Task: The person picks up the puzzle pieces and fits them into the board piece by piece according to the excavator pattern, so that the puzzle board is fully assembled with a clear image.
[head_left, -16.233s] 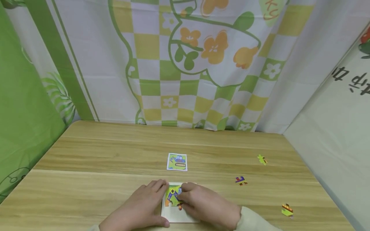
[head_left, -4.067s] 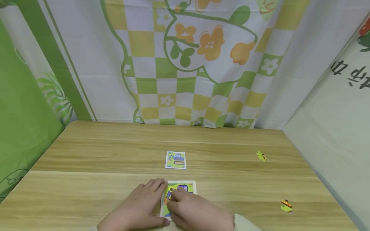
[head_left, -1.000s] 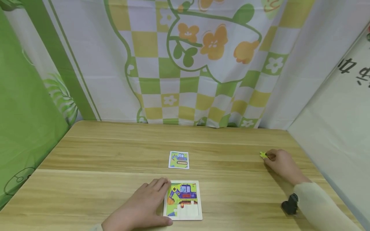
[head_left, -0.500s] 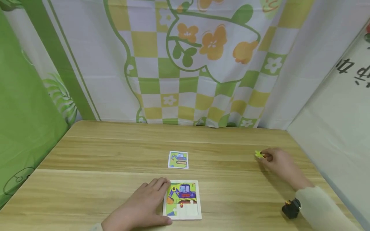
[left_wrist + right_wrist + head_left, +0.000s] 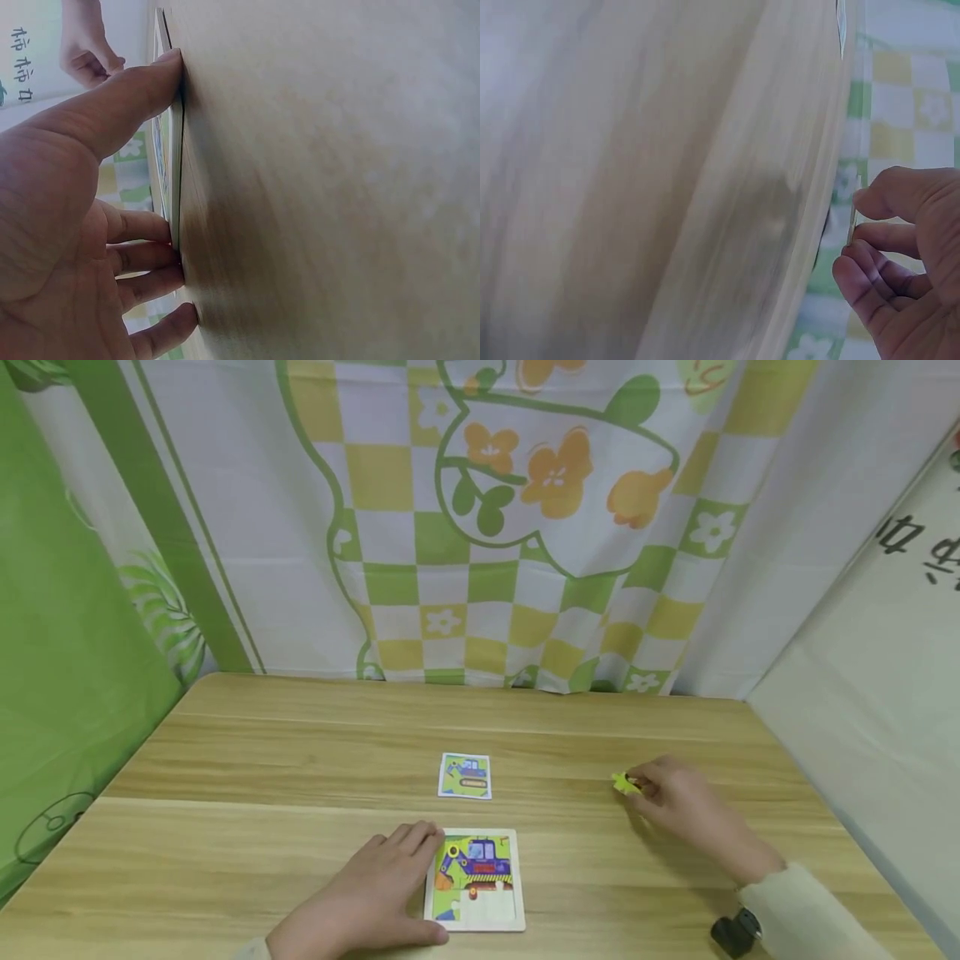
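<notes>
My right hand pinches a yellow-green jigsaw piece between thumb and fingers, above the right half of the table. Seen edge-on in the right wrist view, the piece is a thin slip at the fingertips. My left hand rests along the left edge of a square puzzle tray, fingers extended and thumb at its near corner. The excavator picture fills the tray's upper part and left side; the lower right shows bare pale board. In the left wrist view, thumb and fingertips touch the tray's side.
A small printed card with the excavator picture lies beyond the tray. Another orange-and-green piece, seen earlier at the right, is hidden around my right wrist, which wears a black camera. Curtains hang behind the wooden table.
Since the oldest frame, more pieces have been set in the tray. My right hand has picked up the yellow-green piece from the far right and carried it left. My left hand stays put.
</notes>
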The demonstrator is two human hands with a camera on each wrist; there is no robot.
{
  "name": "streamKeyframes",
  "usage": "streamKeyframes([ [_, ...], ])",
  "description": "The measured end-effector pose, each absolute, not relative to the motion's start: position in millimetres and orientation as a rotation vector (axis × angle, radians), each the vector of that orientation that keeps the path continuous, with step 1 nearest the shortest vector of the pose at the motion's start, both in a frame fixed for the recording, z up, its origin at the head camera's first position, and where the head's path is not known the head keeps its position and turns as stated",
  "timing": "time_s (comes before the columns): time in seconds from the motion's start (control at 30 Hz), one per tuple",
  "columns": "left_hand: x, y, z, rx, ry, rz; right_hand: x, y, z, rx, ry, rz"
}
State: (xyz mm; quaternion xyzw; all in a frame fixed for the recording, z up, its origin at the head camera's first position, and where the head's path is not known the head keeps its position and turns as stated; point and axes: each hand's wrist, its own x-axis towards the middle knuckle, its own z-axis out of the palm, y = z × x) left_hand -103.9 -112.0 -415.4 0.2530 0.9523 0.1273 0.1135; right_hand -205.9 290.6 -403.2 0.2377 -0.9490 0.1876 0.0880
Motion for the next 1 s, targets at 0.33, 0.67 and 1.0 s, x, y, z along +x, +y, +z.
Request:
streamKeyframes([
  [0.33,-105,-112,-416,0.755,2.815,0.368,-183,250,-405,0.955,-2.75,0.61],
  [0.67,-104,-112,-415,0.757,2.801,0.391,-162,230,-400,1.037,-2.796,0.626],
  [1.0,-105,-112,-418,0.759,2.814,0.375,-138,196,-399,1.2,-2.862,0.718],
])
